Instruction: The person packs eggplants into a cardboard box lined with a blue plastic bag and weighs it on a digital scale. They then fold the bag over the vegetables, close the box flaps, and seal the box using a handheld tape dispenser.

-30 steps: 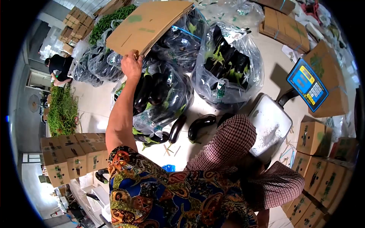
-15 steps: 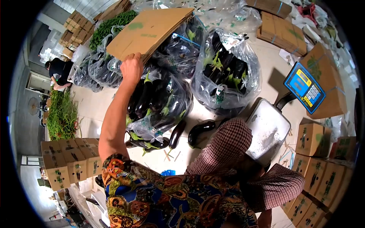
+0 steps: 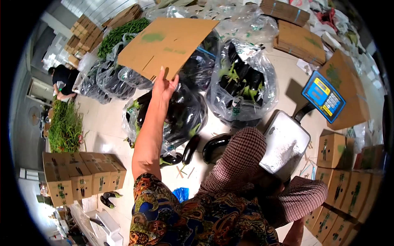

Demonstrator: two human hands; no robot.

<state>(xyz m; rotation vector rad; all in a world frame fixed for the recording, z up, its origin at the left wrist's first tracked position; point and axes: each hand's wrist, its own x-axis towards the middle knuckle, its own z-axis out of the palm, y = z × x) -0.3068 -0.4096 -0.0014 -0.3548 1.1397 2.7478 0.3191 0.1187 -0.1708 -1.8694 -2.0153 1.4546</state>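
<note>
Nearest the camera I see two loose aubergines (image 3: 191,148) on the floor by the checked knee (image 3: 242,158), and one scale pan (image 3: 285,143) to their right. The left hand (image 3: 164,86) is raised over the nearest bag of aubergines (image 3: 184,115), fingers closed on the lower edge of one flattened cardboard box (image 3: 168,41). The right hand is out of sight. Pinched at one edge only, I judge the sheet could twist loose and drop onto the bags, or a corner could snag the thin plastic. I count at least four filled bags. Farther off, one person (image 3: 63,78) bends beside the greens (image 3: 65,123).
</note>
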